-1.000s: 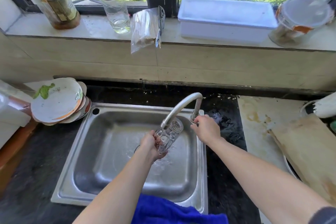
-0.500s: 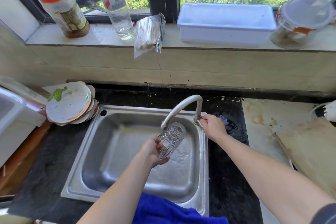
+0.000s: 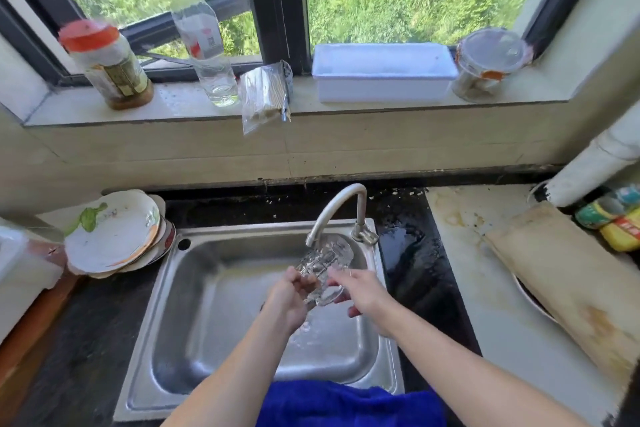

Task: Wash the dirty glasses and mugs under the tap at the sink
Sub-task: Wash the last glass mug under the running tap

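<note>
A clear ribbed glass mug [image 3: 323, 265] is held over the steel sink [image 3: 214, 315], its mouth tilted up towards the spout of the curved tap [image 3: 334, 210]. My left hand [image 3: 289, 298] grips its base from the left. From the right, my right hand [image 3: 356, 291] holds the mug at its handle side. Water droplets splash in the basin below the hands. Whether water is running from the spout is hard to tell.
Dirty plates [image 3: 114, 236] are stacked left of the sink. A blue cloth [image 3: 346, 404] hangs over the sink's front edge. A wooden board [image 3: 568, 284] lies on the right counter. On the windowsill stand a jar [image 3: 107, 66], a bottle [image 3: 207, 52] and a white box [image 3: 381, 71].
My right hand left the tap's base and came to the mug, so both hands now hold it. The view tilted upward, showing more window.
</note>
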Demonstrator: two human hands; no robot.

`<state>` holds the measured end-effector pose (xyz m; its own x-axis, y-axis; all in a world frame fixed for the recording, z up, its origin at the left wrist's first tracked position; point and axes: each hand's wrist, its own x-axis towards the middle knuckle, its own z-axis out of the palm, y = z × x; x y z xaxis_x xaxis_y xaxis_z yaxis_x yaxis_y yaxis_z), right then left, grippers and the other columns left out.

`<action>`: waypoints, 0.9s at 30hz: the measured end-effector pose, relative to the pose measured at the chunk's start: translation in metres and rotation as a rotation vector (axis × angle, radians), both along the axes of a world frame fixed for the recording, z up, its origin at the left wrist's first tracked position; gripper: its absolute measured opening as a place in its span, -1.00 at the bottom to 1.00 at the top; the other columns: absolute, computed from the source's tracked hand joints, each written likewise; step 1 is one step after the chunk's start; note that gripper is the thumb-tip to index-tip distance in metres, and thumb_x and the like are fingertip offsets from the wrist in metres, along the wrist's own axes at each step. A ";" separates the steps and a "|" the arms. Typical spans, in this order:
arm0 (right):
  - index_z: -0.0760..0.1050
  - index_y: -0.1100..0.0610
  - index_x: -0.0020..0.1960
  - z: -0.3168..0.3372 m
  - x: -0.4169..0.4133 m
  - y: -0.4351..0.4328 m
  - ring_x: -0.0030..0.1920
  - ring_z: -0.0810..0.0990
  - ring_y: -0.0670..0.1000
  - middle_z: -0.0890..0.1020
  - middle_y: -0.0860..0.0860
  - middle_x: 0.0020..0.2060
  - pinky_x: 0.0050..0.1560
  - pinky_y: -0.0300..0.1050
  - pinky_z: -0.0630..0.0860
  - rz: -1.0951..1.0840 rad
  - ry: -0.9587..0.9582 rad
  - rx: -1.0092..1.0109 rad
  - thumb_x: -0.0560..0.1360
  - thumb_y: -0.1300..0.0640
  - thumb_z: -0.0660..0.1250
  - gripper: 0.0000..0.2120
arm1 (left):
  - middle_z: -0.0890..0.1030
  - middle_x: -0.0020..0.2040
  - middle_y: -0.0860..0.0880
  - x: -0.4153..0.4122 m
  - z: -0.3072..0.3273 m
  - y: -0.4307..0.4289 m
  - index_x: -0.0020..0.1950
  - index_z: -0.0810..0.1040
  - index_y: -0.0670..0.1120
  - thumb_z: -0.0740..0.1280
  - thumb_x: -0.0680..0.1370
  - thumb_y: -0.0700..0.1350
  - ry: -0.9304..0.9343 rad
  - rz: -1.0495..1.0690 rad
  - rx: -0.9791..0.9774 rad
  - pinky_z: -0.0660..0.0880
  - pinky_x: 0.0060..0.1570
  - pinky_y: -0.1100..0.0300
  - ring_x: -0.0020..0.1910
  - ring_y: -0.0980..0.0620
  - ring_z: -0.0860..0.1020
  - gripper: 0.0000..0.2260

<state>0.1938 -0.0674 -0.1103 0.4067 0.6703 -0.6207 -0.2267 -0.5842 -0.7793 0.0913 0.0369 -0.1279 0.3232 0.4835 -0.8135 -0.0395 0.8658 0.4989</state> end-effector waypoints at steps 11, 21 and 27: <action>0.41 0.16 -0.39 0.039 -0.022 -0.038 -0.29 0.62 0.17 0.55 0.09 -0.41 -0.12 0.20 0.60 -0.188 -0.537 -0.105 0.56 -0.01 0.28 -0.60 | 0.60 0.01 -0.12 -0.037 0.025 0.017 0.04 0.52 -0.12 0.17 0.54 -0.09 0.696 -1.359 1.162 0.49 -0.02 0.10 -0.01 -0.15 0.56 -0.80; 0.33 0.12 -0.37 0.112 -0.004 -0.222 -0.18 0.63 0.25 0.47 0.04 -0.43 -0.13 0.07 0.54 -0.558 -0.732 -0.221 0.55 -0.05 0.27 -0.61 | 0.53 0.05 -0.12 0.067 0.096 -0.119 0.04 0.48 -0.09 0.14 0.55 -0.13 0.440 -1.613 2.076 0.39 -0.02 -0.02 0.06 -0.18 0.52 -0.83; 0.33 0.07 -0.49 0.131 -0.031 -0.402 -0.30 0.58 0.10 0.49 -0.07 -0.53 -0.27 -0.06 0.42 -0.872 -0.809 -0.346 0.54 -0.04 0.29 -0.54 | 0.54 0.08 -0.11 0.105 0.135 -0.278 0.08 0.52 -0.08 0.15 0.55 -0.11 0.079 -1.622 2.217 0.36 -0.06 0.05 0.04 -0.17 0.53 -0.80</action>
<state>0.1623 -0.4692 0.0205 0.9834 -0.1659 -0.0742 -0.1688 -0.6822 -0.7114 0.1963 -0.2413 0.0066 0.9732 -0.2264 0.0403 -0.2299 -0.9617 0.1491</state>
